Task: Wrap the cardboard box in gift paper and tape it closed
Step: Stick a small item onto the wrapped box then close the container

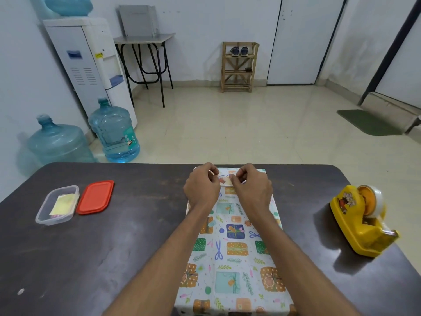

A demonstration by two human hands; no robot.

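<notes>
Box (pixel 230 247), covered in paper (pixel 231 281), lies mid-table (pixel 114 258), long axis 12 to 6 o'clock. Hands are close together at its 12 o'clock end: left hand (pixel 201 190) and right hand (pixel 251 190) each pinch a small label (pixel 225 180). Dispenser (pixel 362 221) stands at 3 o'clock, well apart; tub (pixel 57 205) and lid (pixel 95 197) sit at 9 o'clock. Risk: the label seats crooked or creased if one edge lands first, and lifting it to correct could tear the paper.

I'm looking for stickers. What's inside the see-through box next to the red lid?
Inside the see-through box lies a yellow sheet, with something pinkish peeking out at its near edge. What the sheet covers cannot be seen.
</notes>
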